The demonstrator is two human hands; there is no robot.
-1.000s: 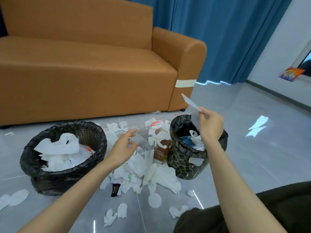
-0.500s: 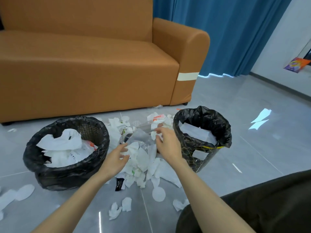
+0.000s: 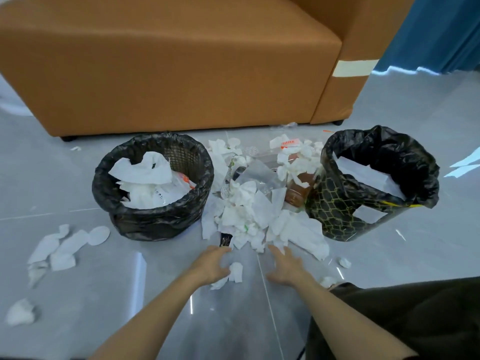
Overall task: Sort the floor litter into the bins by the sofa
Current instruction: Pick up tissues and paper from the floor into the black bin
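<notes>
Both of your hands are empty and spread: your left hand (image 3: 211, 266) and right hand (image 3: 287, 268) hover low over the floor with fingers apart, gripping nothing. One crumpled tissue scrap (image 3: 235, 272) lies between them, right against your left thumb side, though whether you touch it I cannot tell. The main litter heap (image 3: 249, 211) sits just ahead of your fingertips. The round bin (image 3: 145, 224) stands ahead and to the left of your left hand, and the patterned bin (image 3: 335, 203) ahead and to the right of your right hand. The risk is a mixed handful: clear plastic film (image 3: 255, 172) is buried among the white tissue further ahead and is hard to see, so a broad scoop would likely carry both kinds into one bin. A sweep through the heap could also knock the brown bottle (image 3: 294, 193), which leans against the patterned bin, or push scraps under the sofa (image 3: 181, 74). Counted: two bins, each already holding white waste; one brown bottle; one black sachet (image 3: 225, 239) just ahead of your left fingertips; one round white disc (image 3: 98, 235) well out to your left among several loose scraps; two small scraps right of your right hand. The heap's pieces are too many to count.
</notes>
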